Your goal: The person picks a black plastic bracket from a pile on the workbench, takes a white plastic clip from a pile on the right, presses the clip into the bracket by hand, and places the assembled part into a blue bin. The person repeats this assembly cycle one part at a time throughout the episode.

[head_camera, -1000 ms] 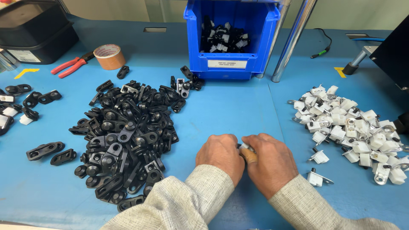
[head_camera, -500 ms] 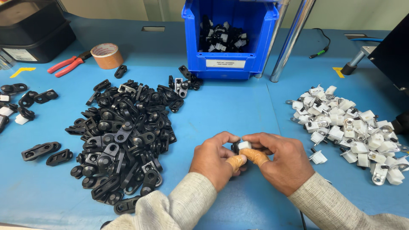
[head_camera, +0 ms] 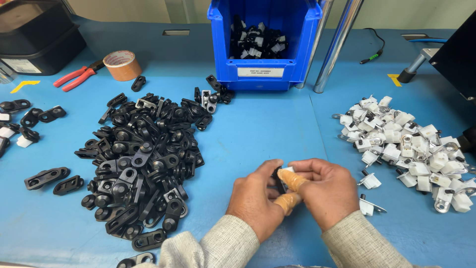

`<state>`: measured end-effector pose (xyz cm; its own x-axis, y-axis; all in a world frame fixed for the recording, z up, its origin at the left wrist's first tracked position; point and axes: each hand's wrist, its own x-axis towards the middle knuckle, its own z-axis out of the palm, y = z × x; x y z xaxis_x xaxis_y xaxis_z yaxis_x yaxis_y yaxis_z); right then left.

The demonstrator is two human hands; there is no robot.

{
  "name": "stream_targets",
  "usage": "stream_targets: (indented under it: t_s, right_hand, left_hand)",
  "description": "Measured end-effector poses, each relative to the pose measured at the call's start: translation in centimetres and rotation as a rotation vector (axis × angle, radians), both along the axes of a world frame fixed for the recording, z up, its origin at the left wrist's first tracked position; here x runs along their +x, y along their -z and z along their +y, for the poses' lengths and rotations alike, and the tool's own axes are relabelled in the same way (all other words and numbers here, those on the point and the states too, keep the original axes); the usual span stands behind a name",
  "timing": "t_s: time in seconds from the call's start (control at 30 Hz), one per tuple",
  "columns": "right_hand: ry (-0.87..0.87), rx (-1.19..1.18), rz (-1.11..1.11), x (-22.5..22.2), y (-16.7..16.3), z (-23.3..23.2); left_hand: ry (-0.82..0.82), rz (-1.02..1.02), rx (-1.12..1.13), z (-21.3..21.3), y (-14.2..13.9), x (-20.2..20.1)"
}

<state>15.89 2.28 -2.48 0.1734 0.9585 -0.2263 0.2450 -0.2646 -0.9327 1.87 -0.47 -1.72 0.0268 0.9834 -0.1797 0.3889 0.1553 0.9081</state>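
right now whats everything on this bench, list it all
black plastic brackets: large heap, black, left of centre
loose black brackets: a few, black, far left
white clips: heap, white with metal tabs, right
bin: one, blue, back centre, black and white parts inside
tape roll: one, tan, back left
pliers: one, red handles, beside the tape roll
black tray: one, back left corner
metal poles: two, right of bin
table: blue
small part: one, black and white, between both hands
left hand, right hand: near edge; two fingertips taped tan
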Motion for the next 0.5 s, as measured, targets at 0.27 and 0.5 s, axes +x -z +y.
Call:
stream_targets:
  t_s: [0.27, 0.5]
  right_hand:
    - [-0.211, -0.271, 0.275, 2.0, 1.7, 1.4]
    - [-0.415, -0.458, 0.345, 3.8, 4.2, 4.5]
  left_hand:
    - [-0.194, -0.397, -0.218, 0.8, 1.0, -0.7]
    - [-0.081, -0.463, -0.232, 1.4, 2.5, -0.9]
